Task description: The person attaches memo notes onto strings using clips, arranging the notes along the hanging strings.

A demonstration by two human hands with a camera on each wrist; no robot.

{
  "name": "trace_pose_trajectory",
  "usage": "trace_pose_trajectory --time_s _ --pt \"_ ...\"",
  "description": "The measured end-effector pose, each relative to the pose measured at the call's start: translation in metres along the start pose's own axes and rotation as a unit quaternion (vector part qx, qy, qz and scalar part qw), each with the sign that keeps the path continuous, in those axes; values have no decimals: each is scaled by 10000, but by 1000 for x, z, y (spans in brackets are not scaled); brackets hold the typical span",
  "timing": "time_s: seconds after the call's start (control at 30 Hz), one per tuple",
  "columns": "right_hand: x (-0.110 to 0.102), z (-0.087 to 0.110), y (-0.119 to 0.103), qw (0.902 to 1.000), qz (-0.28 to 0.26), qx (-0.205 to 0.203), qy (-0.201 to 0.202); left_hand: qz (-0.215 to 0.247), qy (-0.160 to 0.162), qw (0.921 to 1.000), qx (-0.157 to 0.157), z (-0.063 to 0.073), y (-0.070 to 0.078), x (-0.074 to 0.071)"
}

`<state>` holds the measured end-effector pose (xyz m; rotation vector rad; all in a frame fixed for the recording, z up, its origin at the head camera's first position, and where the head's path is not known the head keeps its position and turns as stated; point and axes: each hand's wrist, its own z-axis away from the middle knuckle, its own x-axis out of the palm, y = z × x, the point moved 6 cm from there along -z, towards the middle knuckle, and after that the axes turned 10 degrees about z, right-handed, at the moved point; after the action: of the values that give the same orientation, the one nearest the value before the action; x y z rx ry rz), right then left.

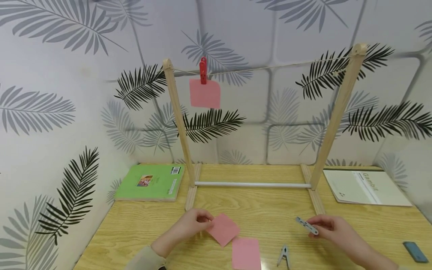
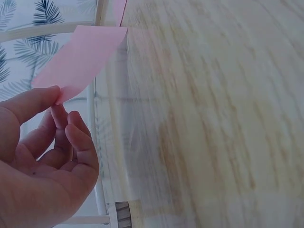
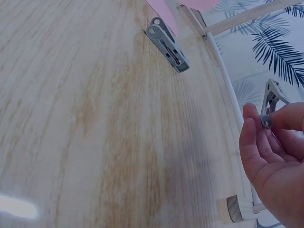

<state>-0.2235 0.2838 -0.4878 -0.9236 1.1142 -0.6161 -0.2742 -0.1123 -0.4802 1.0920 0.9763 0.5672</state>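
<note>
With thumb and fingertip, my left hand point(image 1: 192, 224) pinches the corner of a pink paper square point(image 1: 224, 229); the left wrist view shows this paper point(image 2: 88, 54) slanting up from the fingertips. A second pink square point(image 1: 246, 253) lies on the table beside it. My right hand point(image 1: 335, 231) grips a grey clothespin point(image 1: 306, 225) by one end, above the wooden table; in the right wrist view this clothespin point(image 3: 268, 102) points upward from the fingers. Another grey clothespin point(image 1: 284, 255) lies on the table between the hands. A red clothespin point(image 1: 203, 71) holds a third pink square point(image 1: 205, 94) on the string.
A wooden frame with two posts point(image 1: 179, 120) carries the string point(image 1: 263, 68) across its top and a white rod point(image 1: 253, 184) near its base. A green book point(image 1: 148, 182) lies at left, a pale notebook point(image 1: 366, 186) at right. A dark blue object point(image 1: 415, 252) lies front right.
</note>
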Motion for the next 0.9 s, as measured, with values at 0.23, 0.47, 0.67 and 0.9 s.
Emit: trace_pose_trajectory --time_s 0.23,0.47,0.67,0.9 --pt "-1 -1 -4 9997 -179 -29 -177 31 20 10000 -23 -3 0 -4" --pt "-6 -3 -8 9999 -52 119 -16 187 102 9998 35 -3 2 -7" --pt "-10 -5 -9 9995 -148 261 72 367 205 9991 21 -5 3 -8" --pt "-10 -5 -5 9979 -585 275 54 422 164 9989 108 -5 3 -9"
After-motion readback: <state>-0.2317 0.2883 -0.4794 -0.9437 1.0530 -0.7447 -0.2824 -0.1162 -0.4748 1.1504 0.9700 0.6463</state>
